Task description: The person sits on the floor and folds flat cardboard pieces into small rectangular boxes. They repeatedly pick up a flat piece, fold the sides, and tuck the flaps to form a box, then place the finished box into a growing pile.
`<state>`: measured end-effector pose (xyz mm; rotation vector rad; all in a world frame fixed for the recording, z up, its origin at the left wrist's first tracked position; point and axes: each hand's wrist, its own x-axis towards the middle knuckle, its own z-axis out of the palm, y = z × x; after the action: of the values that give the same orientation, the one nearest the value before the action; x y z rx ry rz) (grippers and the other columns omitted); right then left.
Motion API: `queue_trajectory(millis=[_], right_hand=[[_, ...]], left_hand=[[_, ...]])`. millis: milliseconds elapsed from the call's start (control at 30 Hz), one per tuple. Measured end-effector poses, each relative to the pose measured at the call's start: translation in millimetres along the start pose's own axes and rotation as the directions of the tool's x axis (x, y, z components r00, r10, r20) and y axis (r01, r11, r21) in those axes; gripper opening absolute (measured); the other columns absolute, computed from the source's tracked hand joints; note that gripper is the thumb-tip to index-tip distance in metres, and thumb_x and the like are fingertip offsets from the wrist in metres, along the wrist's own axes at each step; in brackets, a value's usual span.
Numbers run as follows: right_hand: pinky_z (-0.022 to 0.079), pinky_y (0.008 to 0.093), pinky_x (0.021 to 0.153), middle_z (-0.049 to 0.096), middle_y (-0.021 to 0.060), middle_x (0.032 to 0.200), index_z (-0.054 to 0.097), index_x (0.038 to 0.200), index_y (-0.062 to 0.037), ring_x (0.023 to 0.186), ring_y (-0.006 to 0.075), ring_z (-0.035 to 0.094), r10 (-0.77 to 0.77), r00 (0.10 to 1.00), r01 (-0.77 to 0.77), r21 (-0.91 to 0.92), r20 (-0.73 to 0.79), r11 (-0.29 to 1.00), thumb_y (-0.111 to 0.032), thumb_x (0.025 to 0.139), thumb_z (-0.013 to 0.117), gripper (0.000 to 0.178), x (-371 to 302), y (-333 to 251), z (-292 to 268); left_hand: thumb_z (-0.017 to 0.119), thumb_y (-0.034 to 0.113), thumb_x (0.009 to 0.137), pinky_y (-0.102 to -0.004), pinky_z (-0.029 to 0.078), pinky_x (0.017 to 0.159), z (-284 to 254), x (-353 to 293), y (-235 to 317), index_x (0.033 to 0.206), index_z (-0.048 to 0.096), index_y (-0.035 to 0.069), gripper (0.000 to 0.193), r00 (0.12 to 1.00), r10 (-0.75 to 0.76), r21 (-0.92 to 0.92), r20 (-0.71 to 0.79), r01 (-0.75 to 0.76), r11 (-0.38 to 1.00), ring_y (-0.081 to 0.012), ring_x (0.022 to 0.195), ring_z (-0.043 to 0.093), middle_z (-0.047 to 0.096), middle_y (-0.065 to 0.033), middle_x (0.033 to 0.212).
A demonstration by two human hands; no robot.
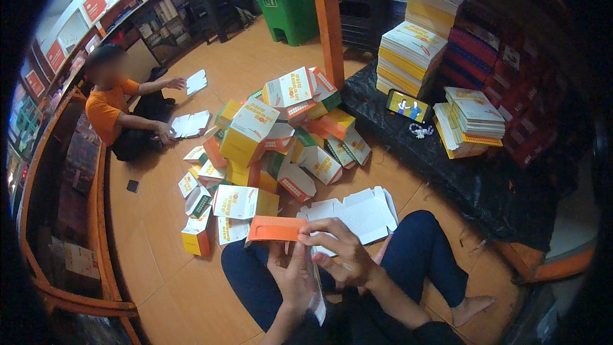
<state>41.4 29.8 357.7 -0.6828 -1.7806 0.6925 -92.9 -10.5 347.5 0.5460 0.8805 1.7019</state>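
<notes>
Closest to the camera, the left hand point(291, 278) has its thumb and fingers clamped on a small carton point(273, 229), orange panel up, held just above the lap. Right hand point(348, 254) is at the carton's right end, fingers slightly apart with the fingertips touching it — can't tell if they're really gripping. Just beyond sits a flat white sheet point(365, 214), by the right knee. Farther out and a bit left there's a big messy pile of folded boxes point(246, 134) on the tiled floor point(159, 217). Off right: a phone point(407, 107) near some stacked flat cartons point(474, 114). Far left, a co-worker point(107, 112) in orange sits with another white sheet point(191, 124) at hand — green bin point(287, 9) at the back.
</notes>
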Motion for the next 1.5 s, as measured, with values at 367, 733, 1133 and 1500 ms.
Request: queue_trajectory(millis=[367, 733, 1133, 1500], right_hand=[[0.054, 0.0309, 0.060, 0.072, 0.0093, 0.079, 0.071, 0.097, -0.0025, 0.063, 0.0189, 0.070, 0.296, 0.939, -0.320, -0.132, -0.174, 0.938, -0.009, 0.084, 0.079, 0.017, -20, -9, -2], [0.053, 0.0382, 0.064, 0.063, 0.0155, 0.087, 0.067, 0.099, 0.0043, 0.071, 0.0290, 0.066, 0.249, 0.931, -0.301, -0.174, -0.266, 0.938, -0.003, 0.095, 0.063, 0.010, -3, -31, -8], [0.056, 0.0334, 0.070, 0.070, 0.0097, 0.093, 0.072, 0.120, -0.0063, 0.081, 0.0233, 0.068, 0.021, 1.000, -0.021, -0.019, -0.002, 1.000, 0.000, 0.074, 0.078, 0.047, -1, -21, -9], [0.058, 0.0408, 0.074, 0.066, 0.0127, 0.096, 0.064, 0.120, -0.0046, 0.086, 0.0316, 0.069, -0.008, 0.992, 0.025, -0.131, 0.126, 0.991, 0.004, 0.075, 0.074, 0.046, -2, -7, -4]], left_hand=[[0.071, 0.009, 0.092, -0.0397, 0.053, 0.098, -24, 14, 12, 0.133, 0.053, 0.004, 0.045, 0.980, 0.198, 0.270, -0.025, -0.184, 0.945, -0.0231, 0.114, 0.063, 0.061, -0.0106, 0.124], [0.084, 0.009, 0.073, -0.0441, 0.055, 0.095, -15, 17, -6, 0.112, 0.073, 0.010, 0.041, 0.501, 0.466, 0.546, 0.729, -0.837, 0.047, -0.0310, 0.118, 0.066, 0.072, -0.0123, 0.117], [0.069, 0.012, 0.093, -0.0349, 0.053, 0.085, -51, -13, -11, 0.119, 0.064, 0.005, 0.027, 0.961, 0.211, 0.743, 0.179, -0.273, 0.611, -0.0236, 0.098, 0.067, 0.069, -0.0095, 0.110], [0.065, 0.008, 0.097, -0.0319, 0.050, 0.091, -51, -9, -13, 0.128, 0.056, 0.002, 0.032, 0.998, -0.021, 0.376, -0.063, 0.044, 0.926, -0.0177, 0.104, 0.065, 0.065, -0.0089, 0.120]])
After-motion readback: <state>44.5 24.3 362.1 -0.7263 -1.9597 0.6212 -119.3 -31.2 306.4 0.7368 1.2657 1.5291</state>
